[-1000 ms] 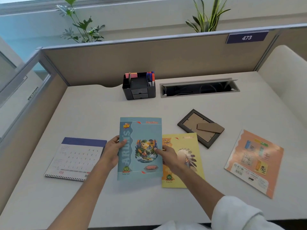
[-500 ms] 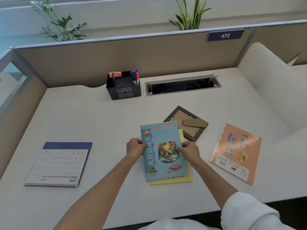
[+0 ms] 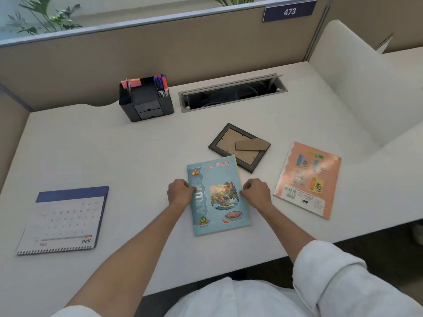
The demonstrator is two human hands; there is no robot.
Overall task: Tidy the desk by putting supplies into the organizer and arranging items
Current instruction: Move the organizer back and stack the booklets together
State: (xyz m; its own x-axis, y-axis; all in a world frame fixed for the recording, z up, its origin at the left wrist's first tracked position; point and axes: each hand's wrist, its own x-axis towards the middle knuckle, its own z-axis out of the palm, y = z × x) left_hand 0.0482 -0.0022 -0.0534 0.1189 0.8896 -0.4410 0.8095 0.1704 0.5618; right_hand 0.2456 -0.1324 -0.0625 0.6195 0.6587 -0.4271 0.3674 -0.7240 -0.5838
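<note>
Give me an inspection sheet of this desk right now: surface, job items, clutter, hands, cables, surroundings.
Surface: pale white desk, matte.
Job's things: blue illustrated notebook stacked on a yellow notebook; orange notebook lies to the right; black desk organizer holds pens and sticky notes.
Clutter: dark picture frame face down; spiral desk calendar lying flat.
Grips: left hand and right hand curl on the blue notebook's side edges.
Cables: faintly visible inside the open cable tray.
Surroundings: beige partition, plants behind.
</note>
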